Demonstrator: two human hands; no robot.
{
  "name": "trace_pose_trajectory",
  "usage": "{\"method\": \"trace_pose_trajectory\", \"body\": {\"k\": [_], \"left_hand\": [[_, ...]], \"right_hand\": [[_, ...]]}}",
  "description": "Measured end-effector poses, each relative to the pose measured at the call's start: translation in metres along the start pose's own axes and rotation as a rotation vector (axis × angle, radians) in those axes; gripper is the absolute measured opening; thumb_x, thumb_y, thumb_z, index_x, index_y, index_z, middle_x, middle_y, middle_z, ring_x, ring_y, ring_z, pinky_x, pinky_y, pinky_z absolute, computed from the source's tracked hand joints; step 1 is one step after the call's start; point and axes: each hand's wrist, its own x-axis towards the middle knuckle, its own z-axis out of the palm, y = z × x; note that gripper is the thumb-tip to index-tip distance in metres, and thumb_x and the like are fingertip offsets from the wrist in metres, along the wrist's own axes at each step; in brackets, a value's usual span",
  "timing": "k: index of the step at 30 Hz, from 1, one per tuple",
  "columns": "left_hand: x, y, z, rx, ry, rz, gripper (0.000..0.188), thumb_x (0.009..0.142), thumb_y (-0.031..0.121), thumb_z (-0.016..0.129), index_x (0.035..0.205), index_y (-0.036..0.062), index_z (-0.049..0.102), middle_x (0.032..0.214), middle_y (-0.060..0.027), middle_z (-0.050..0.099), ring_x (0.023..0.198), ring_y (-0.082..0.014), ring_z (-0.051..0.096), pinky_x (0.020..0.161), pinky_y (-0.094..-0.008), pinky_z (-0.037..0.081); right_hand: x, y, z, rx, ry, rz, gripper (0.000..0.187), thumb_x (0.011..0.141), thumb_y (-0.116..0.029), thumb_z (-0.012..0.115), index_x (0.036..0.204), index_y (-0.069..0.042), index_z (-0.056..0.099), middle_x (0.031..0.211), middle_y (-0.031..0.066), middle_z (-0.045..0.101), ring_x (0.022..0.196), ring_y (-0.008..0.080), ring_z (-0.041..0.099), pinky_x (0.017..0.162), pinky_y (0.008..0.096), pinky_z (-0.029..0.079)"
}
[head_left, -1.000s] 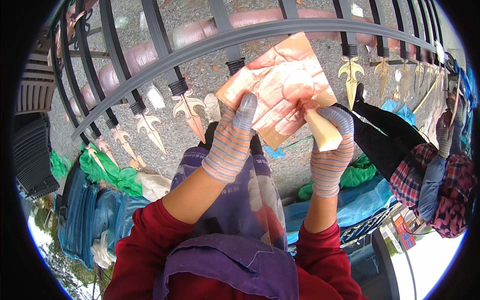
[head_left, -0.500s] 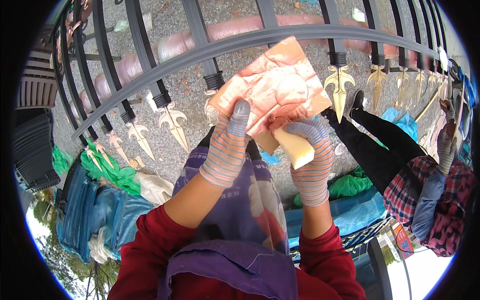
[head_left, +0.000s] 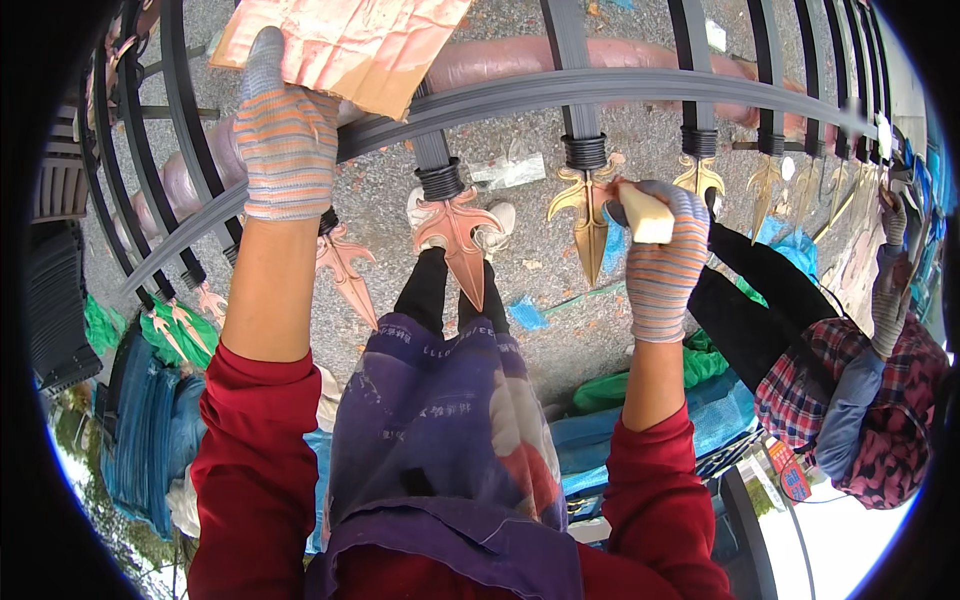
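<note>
head view: my left fingers (head_left: 265,62) hold the paint-smeared cardboard (head_left: 350,40) over the fence bars (head_left: 564,40), toward their left end; my right fingers (head_left: 664,190) pinch a pale sponge (head_left: 645,217), its pinkish tip at a gold spear finial's (head_left: 585,220) right edge, contact unclear.

Gloved left hand (head_left: 287,155) held pink-smeared cardboard (head_left: 350,45); right hand (head_left: 668,262) gripped a sponge (head_left: 648,220) (pale yellow) beside a gold fence spearhead (head_left: 586,225).

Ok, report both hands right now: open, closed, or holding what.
Left hand: closed, gripping a pink-smeared piece of cardboard, thumb on top.
Right hand: closed around a pale yellow sponge.
</note>
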Motion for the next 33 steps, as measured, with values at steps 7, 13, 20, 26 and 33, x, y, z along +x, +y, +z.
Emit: {"method": "trace_pose_trajectory", "body": {"k": [7,13,20,26,33], "left_hand": [[0.05,-0.035,-0.055,0.168,-0.045,0.028,0.043,0.1,0.031,0.052,0.129,-0.0006,0.048,0.124,-0.0108,0.061,0.106,-0.0182,0.063,0.087,-0.0303,0.056],[0.051,-0.041,-0.066,-0.073,-0.05,-0.031,0.043,0.102,0.028,0.05,0.131,-0.0025,0.045,0.118,-0.0105,0.064,0.102,-0.0161,0.064,0.089,-0.0292,0.054],[0.056,-0.042,-0.068,0.024,-0.117,-0.021,0.048,0.099,0.031,0.054,0.135,0.0009,0.042,0.128,-0.0112,0.058,0.11,-0.0209,0.062,0.092,-0.0344,0.054],[0.024,-0.028,-0.019,0.011,-0.09,0.007,0.054,0.095,0.035,0.057,0.136,0.0033,0.042,0.132,-0.0136,0.055,0.117,-0.0266,0.059,0.097,-0.0456,0.052],[0.032,-0.034,-0.027,-0.02,-0.08,0.028,0.05,0.096,0.032,0.057,0.134,0.0036,0.045,0.131,-0.0115,0.057,0.116,-0.0255,0.06,0.097,-0.0425,0.053]], "right_hand": [[-0.005,-0.023,0.013,0.008,-0.103,-0.141,0.023,0.076,0.0,0.07,0.097,-0.008,0.067,0.096,0.0114,0.066,0.087,0.0311,0.062,0.082,0.0393,0.047],[-0.027,-0.031,0.0,-0.022,-0.119,-0.115,0.031,0.07,0.002,0.072,0.099,-0.01,0.067,0.095,0.0103,0.066,0.09,0.0294,0.061,0.084,0.0391,0.047],[-0.022,-0.033,0.025,-0.06,-0.088,-0.162,0.034,0.068,0.0,0.075,0.1,-0.01,0.066,0.096,0.0088,0.067,0.091,0.029,0.062,0.084,0.0387,0.045],[-0.021,-0.03,0.01,-0.019,-0.029,-0.142,0.039,0.066,0.007,0.073,0.1,-0.01,0.066,0.095,0.0085,0.066,0.089,0.0285,0.062,0.084,0.0381,0.046],[-0.041,-0.043,0.024,-0.044,-0.1,-0.159,0.034,0.066,-0.001,0.076,0.097,-0.012,0.067,0.093,0.0072,0.066,0.091,0.0287,0.06,0.081,0.0399,0.046]]}}
